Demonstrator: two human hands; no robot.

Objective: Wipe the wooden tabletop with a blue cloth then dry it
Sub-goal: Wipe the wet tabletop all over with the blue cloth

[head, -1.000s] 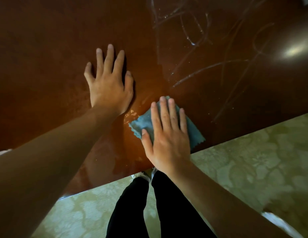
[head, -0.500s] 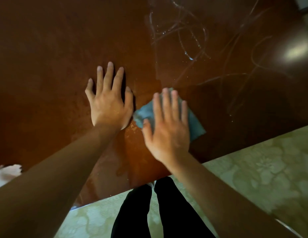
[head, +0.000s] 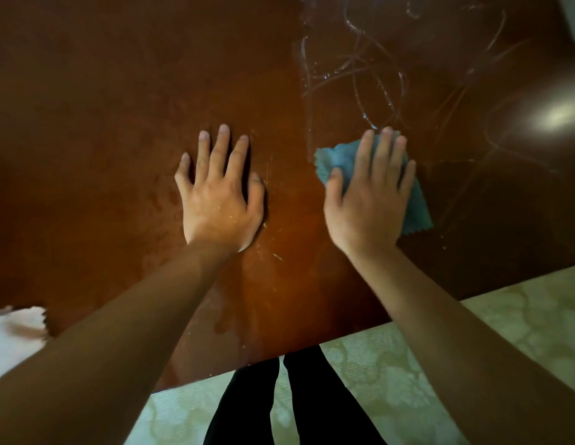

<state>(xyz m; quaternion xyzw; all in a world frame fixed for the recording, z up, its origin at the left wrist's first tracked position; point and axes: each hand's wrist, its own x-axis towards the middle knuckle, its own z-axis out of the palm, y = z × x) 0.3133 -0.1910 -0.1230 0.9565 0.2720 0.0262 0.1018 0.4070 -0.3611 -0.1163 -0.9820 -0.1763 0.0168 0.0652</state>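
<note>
A dark, glossy wooden tabletop [head: 103,123] fills most of the head view. My right hand [head: 369,200] lies flat, fingers spread, pressing a small blue cloth [head: 335,159] against the wood right of centre; the cloth's corners stick out at the hand's left and lower right. My left hand [head: 220,197] rests palm down on bare wood, a hand's width left of the cloth, holding nothing. Wet curved streaks [head: 369,75] glisten on the table beyond the cloth.
The table's near edge [head: 311,346] runs diagonally, higher at the right. Below it are a pale patterned floor [head: 392,380] and my dark trouser legs [head: 279,399]. A whitish cloth [head: 13,335] lies at the table's left edge. A light glare [head: 555,114] shines at far right.
My right hand has slid the blue cloth away from my left hand, to the right and farther from the near edge. The left hand stays planted.
</note>
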